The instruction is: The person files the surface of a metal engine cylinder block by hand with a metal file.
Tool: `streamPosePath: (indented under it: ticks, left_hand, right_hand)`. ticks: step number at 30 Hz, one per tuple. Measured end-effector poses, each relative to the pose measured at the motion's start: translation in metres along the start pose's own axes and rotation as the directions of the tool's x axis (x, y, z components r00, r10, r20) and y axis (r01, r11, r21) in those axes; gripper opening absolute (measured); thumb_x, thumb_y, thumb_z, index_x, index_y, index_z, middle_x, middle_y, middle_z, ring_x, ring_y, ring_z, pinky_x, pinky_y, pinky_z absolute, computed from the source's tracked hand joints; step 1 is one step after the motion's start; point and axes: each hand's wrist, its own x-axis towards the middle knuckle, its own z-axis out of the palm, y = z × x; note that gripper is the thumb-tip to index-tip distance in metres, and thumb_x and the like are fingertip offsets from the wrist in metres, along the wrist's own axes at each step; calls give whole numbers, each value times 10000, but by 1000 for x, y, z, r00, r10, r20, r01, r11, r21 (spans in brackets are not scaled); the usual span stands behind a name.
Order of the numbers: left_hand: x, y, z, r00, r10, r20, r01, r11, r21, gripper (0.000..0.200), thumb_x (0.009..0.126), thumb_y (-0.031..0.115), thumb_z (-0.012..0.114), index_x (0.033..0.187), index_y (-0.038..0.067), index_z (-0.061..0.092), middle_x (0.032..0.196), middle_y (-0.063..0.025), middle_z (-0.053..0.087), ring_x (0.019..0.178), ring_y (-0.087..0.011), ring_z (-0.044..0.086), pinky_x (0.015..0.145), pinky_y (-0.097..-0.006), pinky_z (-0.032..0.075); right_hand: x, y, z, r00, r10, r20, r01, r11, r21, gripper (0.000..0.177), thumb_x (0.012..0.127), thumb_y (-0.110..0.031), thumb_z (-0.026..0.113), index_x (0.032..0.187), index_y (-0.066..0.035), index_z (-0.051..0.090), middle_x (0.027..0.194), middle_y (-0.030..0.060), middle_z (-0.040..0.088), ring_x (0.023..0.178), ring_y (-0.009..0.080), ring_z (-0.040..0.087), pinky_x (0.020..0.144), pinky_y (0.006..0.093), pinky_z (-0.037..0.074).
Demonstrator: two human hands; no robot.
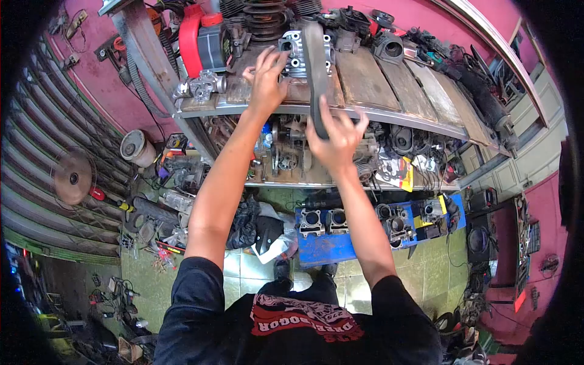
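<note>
An engine cylinder head (294, 63) of bright metal sits on the wooden bench top, partly hidden behind a long, flat grey bar (315, 67). My right hand (338, 139) grips the lower end of this bar between thumb and fingers, and the bar stands up across the head in this view. On the head's left side is my left hand (267, 79), its fingers bent and spread, with the fingertips right at the metal edge. Both hands are slightly smeared by motion. Left of them, a carburetor-like metal part (205, 86) lies near the bench's front edge.
Red and grey bottles (213, 45) and a finned cylinder (265, 21) line the back of the bench (371, 79). Engine parts crowd the shelf below. Cylinder blocks (311, 221) rest on a blue platform (328, 248) on the floor. A fan (73, 177) stands left.
</note>
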Motion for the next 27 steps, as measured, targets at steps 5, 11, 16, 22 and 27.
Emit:
streamPosePath:
  ticks: [5, 11, 16, 22, 27]
  left_hand:
    - [3, -1, 0, 1000, 0, -7, 0, 1000, -25, 644, 725, 80, 833, 1342, 115, 652, 1347, -51, 612, 1412, -254, 458, 996, -524, 276]
    - [-2, -1, -3, 1000, 14, 13, -14, 1000, -2, 666, 706, 60, 828, 1345, 115, 649, 1351, -34, 613, 1414, -253, 458, 1000, -527, 269]
    - [-4, 0, -13, 998, 27, 59, -31, 997, 69, 710, 669, 4, 797, 1351, 120, 638, 1363, -24, 603, 1417, -252, 456, 1021, -526, 261]
    - [-6, 5, -10, 999, -3, 45, 2, 1000, 28, 684, 681, 15, 800, 1336, 137, 646, 1357, -25, 600, 1413, -251, 457, 1026, -545, 269]
    - [-4, 7, -8, 1000, -10, 21, 9, 1000, 28, 663, 689, 30, 808, 1324, 137, 650, 1350, -23, 605, 1400, -248, 466, 1025, -547, 277]
  right_hand:
    - [46, 15, 35, 999, 23, -37, -24, 999, -46, 565, 763, -185, 803, 1315, -104, 712, 826, 53, 740, 821, 187, 708, 1039, 514, 373]
    - [-49, -11, 25, 998, 59, 22, -60, 997, 51, 609, 737, -142, 826, 1330, -87, 696, 865, 66, 759, 835, 181, 724, 1059, 509, 376]
    - [-53, -24, 5, 997, 79, 28, -81, 992, 97, 587, 748, -119, 811, 1321, -60, 698, 923, 71, 774, 857, 191, 729, 1058, 492, 380]
    - [16, 5, 21, 984, 85, -155, -87, 996, -5, 632, 748, -147, 810, 1362, -83, 672, 867, 63, 743, 857, 172, 712, 1030, 510, 364]
    - [-41, 1, 24, 990, 137, -19, -136, 991, 10, 613, 755, -120, 817, 1345, -35, 670, 924, 74, 778, 886, 181, 737, 1050, 465, 373]
